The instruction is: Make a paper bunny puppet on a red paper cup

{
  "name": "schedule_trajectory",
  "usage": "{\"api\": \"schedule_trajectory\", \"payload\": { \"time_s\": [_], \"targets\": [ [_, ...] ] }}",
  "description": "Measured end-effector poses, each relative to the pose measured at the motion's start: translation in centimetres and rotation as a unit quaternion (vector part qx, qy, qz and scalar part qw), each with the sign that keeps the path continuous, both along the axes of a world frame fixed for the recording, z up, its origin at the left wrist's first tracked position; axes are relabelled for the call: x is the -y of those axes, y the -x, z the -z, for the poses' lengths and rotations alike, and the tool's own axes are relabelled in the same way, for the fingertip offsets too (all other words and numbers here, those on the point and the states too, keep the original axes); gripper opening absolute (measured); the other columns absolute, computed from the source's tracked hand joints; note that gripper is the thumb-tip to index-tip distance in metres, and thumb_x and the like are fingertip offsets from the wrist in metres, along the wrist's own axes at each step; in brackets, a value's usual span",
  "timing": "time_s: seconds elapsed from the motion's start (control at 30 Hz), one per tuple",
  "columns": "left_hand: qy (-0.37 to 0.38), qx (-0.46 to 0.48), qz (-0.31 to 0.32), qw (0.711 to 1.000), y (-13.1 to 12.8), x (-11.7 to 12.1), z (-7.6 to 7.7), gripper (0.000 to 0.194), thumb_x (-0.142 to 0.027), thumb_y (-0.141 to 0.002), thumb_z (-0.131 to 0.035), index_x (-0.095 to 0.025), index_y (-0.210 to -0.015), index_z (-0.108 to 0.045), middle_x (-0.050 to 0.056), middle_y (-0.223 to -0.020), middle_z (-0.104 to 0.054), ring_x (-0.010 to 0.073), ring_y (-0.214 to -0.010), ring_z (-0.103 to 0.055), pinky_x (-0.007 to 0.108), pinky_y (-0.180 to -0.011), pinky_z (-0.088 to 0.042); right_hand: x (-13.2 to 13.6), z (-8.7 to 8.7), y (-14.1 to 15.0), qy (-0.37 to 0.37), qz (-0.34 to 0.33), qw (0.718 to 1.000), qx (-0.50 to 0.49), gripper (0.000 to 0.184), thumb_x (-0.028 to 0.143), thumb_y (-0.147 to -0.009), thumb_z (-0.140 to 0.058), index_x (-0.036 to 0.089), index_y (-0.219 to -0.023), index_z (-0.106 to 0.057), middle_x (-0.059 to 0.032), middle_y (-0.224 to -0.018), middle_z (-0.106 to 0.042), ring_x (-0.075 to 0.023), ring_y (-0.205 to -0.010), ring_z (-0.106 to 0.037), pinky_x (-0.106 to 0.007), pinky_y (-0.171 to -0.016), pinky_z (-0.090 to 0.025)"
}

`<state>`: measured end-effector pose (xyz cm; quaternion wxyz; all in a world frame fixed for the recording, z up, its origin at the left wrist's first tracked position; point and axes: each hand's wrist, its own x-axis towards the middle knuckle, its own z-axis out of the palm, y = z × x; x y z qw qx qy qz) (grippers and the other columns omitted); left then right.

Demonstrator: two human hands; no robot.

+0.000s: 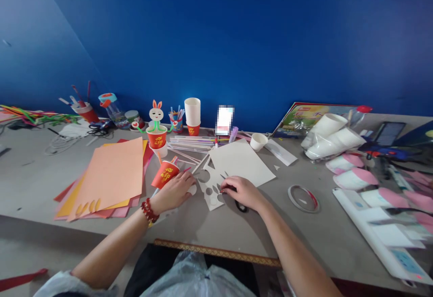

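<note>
My left hand (176, 189) rests on the table with fingers curled over a small white paper cut-out (192, 189), next to a tipped red paper cup (164, 174). A red bead bracelet (149, 211) circles that wrist. My right hand (241, 190) is closed on black-handled scissors (241, 206), whose tips touch a white paper scrap with cut-out holes (212, 188). A larger white sheet (239, 161) lies just behind the scrap.
A stack of orange, yellow and red paper (111, 177) lies to the left. A rabbit cup craft (156, 130), stacked cups (192, 116), straws (191, 143) and a tape roll (302, 198) are around. White and pink cups (341, 153) crowd the right side.
</note>
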<state>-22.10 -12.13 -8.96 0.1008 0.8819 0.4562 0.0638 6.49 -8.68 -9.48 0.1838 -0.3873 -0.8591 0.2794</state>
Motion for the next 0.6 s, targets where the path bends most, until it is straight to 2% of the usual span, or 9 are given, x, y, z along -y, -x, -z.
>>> {"api": "schedule_trajectory", "payload": {
  "time_s": [0.1, 0.27, 0.43, 0.6],
  "targets": [
    [0.022, 0.013, -0.006, 1.000, 0.19, -0.26, 0.09, 0.022, -0.019, -0.085, -0.058, -0.018, -0.106, -0.055, 0.010, -0.115, -0.055, 0.0282, -0.109, -0.054, 0.043, -0.093, -0.048, -0.02, 0.09, 0.05, 0.003, 0.002, 1.000, 0.001, 0.015, 0.010, -0.086, -0.061, 0.022, -0.088, -0.070, -0.0028, -0.090, -0.073, -0.0199, -0.087, -0.067, -0.027, -0.075, -0.047],
    [0.007, 0.019, 0.002, 1.000, 0.21, -0.33, 0.21, 0.031, -0.019, -0.086, -0.057, -0.019, -0.117, -0.052, 0.011, -0.121, -0.053, 0.0298, -0.118, -0.050, 0.045, -0.099, -0.045, -0.09, 0.12, 0.02, 0.004, 0.005, 1.000, 0.004, 0.014, 0.011, -0.086, -0.063, 0.022, -0.088, -0.070, -0.0029, -0.090, -0.073, -0.0199, -0.086, -0.067, -0.027, -0.074, -0.047],
    [0.029, 0.016, -0.003, 0.999, 0.23, -0.44, -0.12, 0.022, -0.020, -0.087, -0.058, -0.019, -0.108, -0.056, 0.009, -0.114, -0.055, 0.0274, -0.110, -0.055, 0.041, -0.094, -0.048, -0.08, -0.01, -0.13, 0.001, 0.003, 1.000, 0.010, 0.014, 0.011, -0.087, -0.061, 0.022, -0.089, -0.070, -0.0031, -0.090, -0.073, -0.0198, -0.087, -0.067, -0.027, -0.076, -0.047],
    [-0.003, 0.013, 0.005, 1.000, 0.57, -0.09, -0.28, 0.038, -0.028, -0.090, -0.057, -0.018, -0.126, -0.051, 0.013, -0.128, -0.053, 0.0310, -0.121, -0.050, 0.047, -0.102, -0.044, -0.08, -0.14, -0.32, -0.006, 0.003, 1.000, 0.009, 0.017, 0.011, -0.088, -0.059, 0.022, -0.091, -0.070, -0.0037, -0.092, -0.073, -0.0203, -0.089, -0.066, -0.028, -0.077, -0.047]
  ]
}}
